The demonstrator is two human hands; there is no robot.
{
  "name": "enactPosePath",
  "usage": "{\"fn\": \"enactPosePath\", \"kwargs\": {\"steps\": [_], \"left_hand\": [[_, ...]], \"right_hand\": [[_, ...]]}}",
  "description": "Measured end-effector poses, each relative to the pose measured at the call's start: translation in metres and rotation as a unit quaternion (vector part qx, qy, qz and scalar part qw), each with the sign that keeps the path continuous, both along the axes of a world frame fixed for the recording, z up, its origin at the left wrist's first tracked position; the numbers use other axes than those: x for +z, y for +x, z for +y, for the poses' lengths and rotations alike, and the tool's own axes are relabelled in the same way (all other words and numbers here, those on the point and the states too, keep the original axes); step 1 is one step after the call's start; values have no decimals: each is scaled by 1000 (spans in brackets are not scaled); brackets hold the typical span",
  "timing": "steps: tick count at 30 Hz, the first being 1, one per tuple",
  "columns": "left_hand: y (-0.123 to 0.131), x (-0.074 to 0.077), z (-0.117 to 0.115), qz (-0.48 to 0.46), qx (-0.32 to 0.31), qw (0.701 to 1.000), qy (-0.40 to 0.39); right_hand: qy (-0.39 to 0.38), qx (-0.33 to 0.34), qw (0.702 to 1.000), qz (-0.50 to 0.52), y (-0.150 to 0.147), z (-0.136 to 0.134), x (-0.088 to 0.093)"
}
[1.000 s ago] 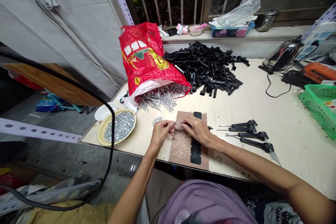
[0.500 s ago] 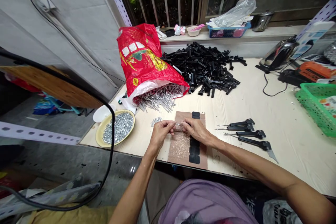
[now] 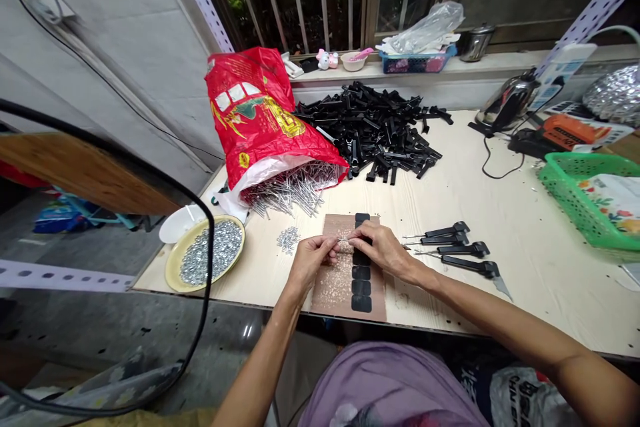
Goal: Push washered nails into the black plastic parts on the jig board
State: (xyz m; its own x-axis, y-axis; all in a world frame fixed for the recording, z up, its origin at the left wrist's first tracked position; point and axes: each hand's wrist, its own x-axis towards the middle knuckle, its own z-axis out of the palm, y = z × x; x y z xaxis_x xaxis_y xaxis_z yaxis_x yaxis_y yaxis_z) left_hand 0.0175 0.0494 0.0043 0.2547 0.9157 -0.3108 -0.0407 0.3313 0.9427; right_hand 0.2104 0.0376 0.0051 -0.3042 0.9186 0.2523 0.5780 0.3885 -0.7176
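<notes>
Over the brown board point(image 3: 333, 293), my left hand point(image 3: 315, 259) pinches one end of a thin metal rod point(image 3: 343, 239). The fingers of my right hand point(image 3: 379, 247) close on the rod's other end. Black square pads point(image 3: 361, 287) run in a column along the board. Left of my hands lie a small heap of metal pieces point(image 3: 288, 239) and a yellow bowl point(image 3: 173, 271) full of small metal parts. Many metal rods point(image 3: 287, 191) spill from the red bag point(image 3: 265, 120). Several black-handled tools point(image 3: 465, 263) rest to the right.
A big pile of black parts point(image 3: 380, 127) lies at the back. A white bowl point(image 3: 176, 225) stands at the left edge, a green basket point(image 3: 570, 203) at the right. A kettle point(image 3: 510, 100) and an orange tool point(image 3: 565, 131) are behind it. A black cable point(image 3: 205, 300) hangs at left.
The whole view has shifted, so the table's things appear further left. Both hands remain together on the rod over the board, and more of the small heap shows.
</notes>
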Motion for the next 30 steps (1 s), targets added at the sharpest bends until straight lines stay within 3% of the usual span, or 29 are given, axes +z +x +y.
{"fn": "enactPosePath", "kwargs": {"steps": [9, 15, 26, 30], "left_hand": [[4, -2, -2, 29, -6, 999, 31], [5, 2, 0, 71, -15, 995, 67], [3, 4, 3, 94, -48, 991, 80], [2, 1, 1, 54, -54, 995, 60]], "right_hand": [[93, -7, 986, -135, 0, -10, -1], [99, -13, 980, -174, 1, -13, 3], [50, 14, 994, -91, 3, -12, -1], [29, 21, 999, -41, 6, -8, 0]]}}
